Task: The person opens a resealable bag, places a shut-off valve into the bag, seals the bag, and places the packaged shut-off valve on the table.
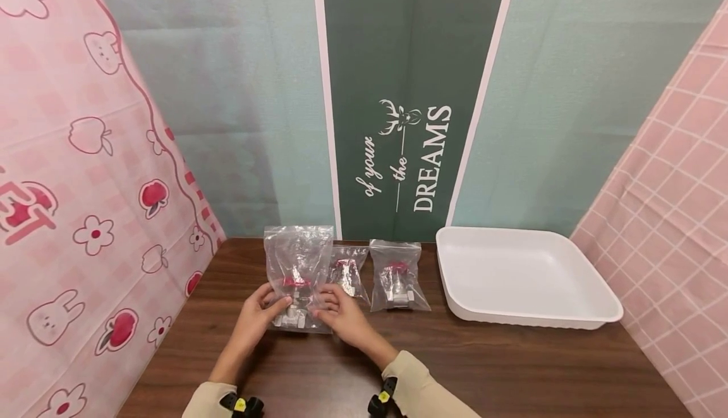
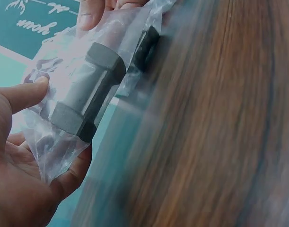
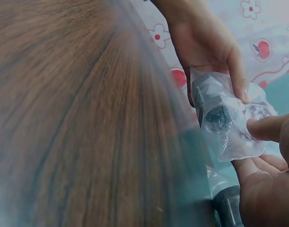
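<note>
Both hands hold a clear zip bag at the left of the table, its zip end uppermost. Inside is a metal valve with a red handwheel and a hexagonal end at each side. My left hand grips the bag's left side, thumb across the front and fingers behind. On the other side, my right hand pinches the plastic between thumb and fingers. Just behind the right hand lies a second bagged valve, partly hidden by it. Further right is a third bagged valve.
A white tray stands at the right back of the brown wooden table. Printed cloths hang behind the table and along both sides, a pink one on the left. Each wrist carries a black strapped camera.
</note>
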`<state>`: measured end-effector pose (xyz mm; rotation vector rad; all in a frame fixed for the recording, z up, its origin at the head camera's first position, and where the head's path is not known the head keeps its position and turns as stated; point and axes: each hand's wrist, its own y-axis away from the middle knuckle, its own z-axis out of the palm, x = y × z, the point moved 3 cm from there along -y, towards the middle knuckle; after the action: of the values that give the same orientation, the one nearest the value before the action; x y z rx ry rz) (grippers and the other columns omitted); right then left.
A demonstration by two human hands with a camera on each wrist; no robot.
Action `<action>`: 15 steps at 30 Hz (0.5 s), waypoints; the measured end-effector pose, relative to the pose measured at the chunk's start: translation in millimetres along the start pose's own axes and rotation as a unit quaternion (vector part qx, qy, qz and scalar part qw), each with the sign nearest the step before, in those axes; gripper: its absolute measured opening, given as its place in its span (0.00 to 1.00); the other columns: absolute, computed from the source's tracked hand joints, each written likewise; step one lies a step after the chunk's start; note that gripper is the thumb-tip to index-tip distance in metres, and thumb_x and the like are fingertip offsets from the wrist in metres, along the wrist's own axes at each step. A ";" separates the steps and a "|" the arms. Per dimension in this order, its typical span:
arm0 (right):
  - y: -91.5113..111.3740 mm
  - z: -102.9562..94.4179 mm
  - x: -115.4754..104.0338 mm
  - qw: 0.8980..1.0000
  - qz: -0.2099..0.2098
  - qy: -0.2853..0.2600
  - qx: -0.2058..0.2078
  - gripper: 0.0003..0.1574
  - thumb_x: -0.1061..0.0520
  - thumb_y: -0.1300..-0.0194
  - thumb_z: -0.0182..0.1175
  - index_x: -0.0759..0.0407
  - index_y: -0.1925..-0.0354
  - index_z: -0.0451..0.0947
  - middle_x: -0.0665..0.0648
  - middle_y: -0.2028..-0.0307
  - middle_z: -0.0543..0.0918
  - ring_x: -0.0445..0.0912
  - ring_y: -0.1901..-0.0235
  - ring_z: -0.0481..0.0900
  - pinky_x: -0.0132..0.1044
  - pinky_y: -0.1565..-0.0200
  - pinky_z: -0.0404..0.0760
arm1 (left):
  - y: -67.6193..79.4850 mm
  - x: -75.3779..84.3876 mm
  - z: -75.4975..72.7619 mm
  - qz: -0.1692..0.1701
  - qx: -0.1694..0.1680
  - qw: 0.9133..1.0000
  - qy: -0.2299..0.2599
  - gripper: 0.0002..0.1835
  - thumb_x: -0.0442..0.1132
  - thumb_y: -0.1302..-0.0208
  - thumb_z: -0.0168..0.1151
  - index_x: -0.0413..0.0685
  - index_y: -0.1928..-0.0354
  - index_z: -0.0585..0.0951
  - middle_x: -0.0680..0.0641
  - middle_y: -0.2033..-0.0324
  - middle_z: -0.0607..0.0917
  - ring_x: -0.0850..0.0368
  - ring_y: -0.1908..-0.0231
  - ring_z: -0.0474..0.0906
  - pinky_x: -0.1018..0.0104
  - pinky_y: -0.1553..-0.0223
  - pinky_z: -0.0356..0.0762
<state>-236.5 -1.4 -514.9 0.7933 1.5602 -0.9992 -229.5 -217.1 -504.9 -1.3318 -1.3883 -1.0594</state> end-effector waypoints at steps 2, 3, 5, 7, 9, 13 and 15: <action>-2.2 3.6 1.1 1.000 0.006 0.004 0.004 0.29 0.69 0.29 0.64 0.75 0.34 0.68 0.78 0.41 0.82 0.70 0.43 0.85 0.30 0.44 0.85 | -0.9 -2.2 -4.0 -0.006 0.002 1.000 -0.012 0.27 0.38 0.28 0.71 0.39 0.31 0.77 0.35 0.46 0.89 0.70 0.58 0.81 0.75 0.54 0.78; -3.3 5.2 1.7 1.000 0.006 0.007 0.006 0.29 0.69 0.29 0.64 0.75 0.34 0.69 0.78 0.41 0.82 0.70 0.43 0.85 0.31 0.44 0.85 | -1.6 -3.9 -5.4 -0.008 0.001 1.000 -0.019 0.27 0.39 0.28 0.71 0.39 0.31 0.76 0.35 0.45 0.89 0.70 0.58 0.81 0.74 0.54 0.77; -5.5 7.9 2.7 1.000 0.012 0.015 0.014 0.28 0.69 0.30 0.65 0.74 0.35 0.70 0.77 0.41 0.83 0.69 0.43 0.85 0.34 0.43 0.86 | -3.3 -7.2 -7.6 -0.012 0.002 0.999 -0.033 0.28 0.40 0.28 0.71 0.39 0.31 0.76 0.36 0.45 0.89 0.70 0.58 0.80 0.75 0.53 0.76; -7.5 9.8 4.3 0.999 0.013 0.018 0.023 0.27 0.69 0.30 0.65 0.74 0.36 0.71 0.77 0.42 0.84 0.68 0.44 0.86 0.39 0.43 0.87 | -5.6 -9.9 -9.2 -0.013 0.004 0.999 -0.046 0.28 0.41 0.28 0.72 0.38 0.32 0.77 0.37 0.46 0.90 0.70 0.58 0.80 0.74 0.53 0.76; -9.8 11.3 5.7 0.999 0.012 0.021 0.030 0.27 0.69 0.31 0.66 0.74 0.37 0.72 0.77 0.43 0.84 0.68 0.45 0.86 0.43 0.42 0.87 | -8.2 -11.9 -10.4 -0.013 0.006 0.998 -0.057 0.28 0.41 0.29 0.72 0.37 0.32 0.77 0.37 0.47 0.90 0.69 0.58 0.80 0.74 0.54 0.76; -14.1 14.3 8.4 0.999 0.014 0.028 0.037 0.26 0.69 0.31 0.67 0.74 0.37 0.73 0.76 0.44 0.85 0.68 0.46 0.87 0.44 0.43 0.87 | -12.3 -14.1 -14.0 -0.014 0.011 0.996 -0.082 0.28 0.43 0.28 0.71 0.36 0.32 0.77 0.34 0.45 0.88 0.67 0.57 0.81 0.73 0.55 0.78; -15.5 15.4 7.6 0.999 0.016 0.034 0.037 0.26 0.69 0.31 0.66 0.74 0.37 0.73 0.75 0.44 0.85 0.67 0.46 0.87 0.43 0.43 0.87 | -14.2 -15.7 -15.0 -0.017 0.012 0.996 -0.088 0.29 0.43 0.27 0.70 0.36 0.31 0.76 0.33 0.43 0.87 0.67 0.55 0.81 0.74 0.55 0.78</action>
<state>-245.3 -22.1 -520.5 0.9092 1.5704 -1.0213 -242.9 -235.9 -516.9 -1.4159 -1.5526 -0.9639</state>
